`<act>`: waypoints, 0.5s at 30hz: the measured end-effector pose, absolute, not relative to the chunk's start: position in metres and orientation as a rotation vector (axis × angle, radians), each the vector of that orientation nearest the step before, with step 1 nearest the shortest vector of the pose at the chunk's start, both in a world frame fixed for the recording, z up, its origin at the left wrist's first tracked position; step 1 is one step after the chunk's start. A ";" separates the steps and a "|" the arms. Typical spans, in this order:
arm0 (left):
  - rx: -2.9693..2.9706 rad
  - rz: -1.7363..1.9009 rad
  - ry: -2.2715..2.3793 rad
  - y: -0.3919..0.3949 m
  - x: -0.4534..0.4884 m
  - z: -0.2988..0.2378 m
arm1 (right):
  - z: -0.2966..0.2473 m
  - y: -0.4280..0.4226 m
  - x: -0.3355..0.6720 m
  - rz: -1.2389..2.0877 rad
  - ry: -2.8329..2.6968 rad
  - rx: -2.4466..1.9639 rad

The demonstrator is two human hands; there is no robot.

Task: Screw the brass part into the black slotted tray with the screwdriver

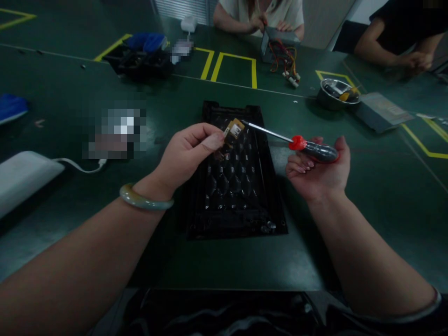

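The left grip (191, 151) is pinched, thumb against fingers, on the near left end of a small board (235, 130); the board juts out beyond the fingertips to the right, its metal-coloured connector facing up, so most of it lies outside the grip; it is held over the far part of a black ribbed panel (233, 179), which lies lengthwise on the green desk (245, 268); the right grip (320, 175), palm turned upward, is curled loosely about the handle of a red and black screwdriver (320, 152); the shaft points left across the panel's right edge, its tip just beside the board's right side, though whether they touch cannot be told; a bangle (145, 198) circles the left wrist; across the desk, a person in a light top has both hands at a grey metal box (282, 39) trailing coloured wires; to the right of it, a metal bowl (334, 100) holds mixed items.
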State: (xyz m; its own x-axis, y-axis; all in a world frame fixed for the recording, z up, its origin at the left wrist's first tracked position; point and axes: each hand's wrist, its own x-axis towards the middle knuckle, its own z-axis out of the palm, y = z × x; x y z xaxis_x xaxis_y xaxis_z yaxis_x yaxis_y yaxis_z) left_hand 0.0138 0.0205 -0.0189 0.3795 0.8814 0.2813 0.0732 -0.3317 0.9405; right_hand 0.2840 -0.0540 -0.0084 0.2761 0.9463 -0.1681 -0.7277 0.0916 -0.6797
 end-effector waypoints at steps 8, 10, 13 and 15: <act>1.646 1.159 0.932 0.027 0.017 -0.021 | -0.005 -0.057 0.280 1.413 -0.321 -0.742; 1.657 1.131 0.952 0.026 0.017 -0.020 | -0.004 -0.057 0.279 1.415 -0.320 -0.744; 1.667 1.103 0.955 0.024 0.019 -0.018 | 0.000 -0.058 0.279 1.401 -0.359 -0.762; 1.671 1.089 0.953 0.024 0.019 -0.017 | 0.003 -0.059 0.278 1.397 -0.405 -0.781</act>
